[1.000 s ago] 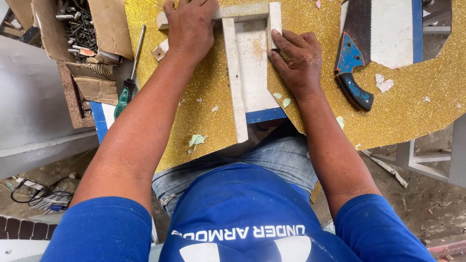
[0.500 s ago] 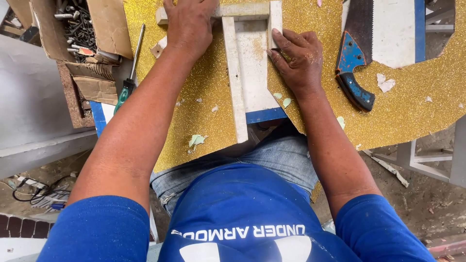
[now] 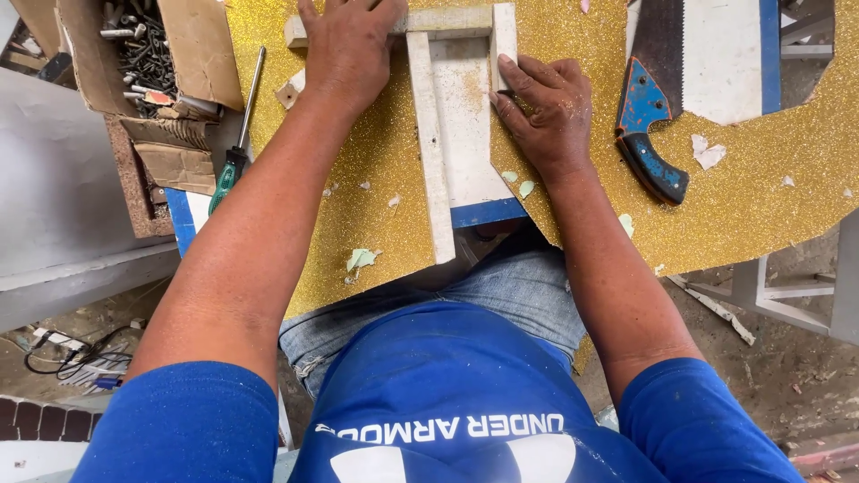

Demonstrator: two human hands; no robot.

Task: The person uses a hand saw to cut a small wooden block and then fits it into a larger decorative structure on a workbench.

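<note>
Saw point(image 3: 662, 98) right of frame point(image 3: 447, 116); screwdriver point(image 3: 237, 134) left.
</note>
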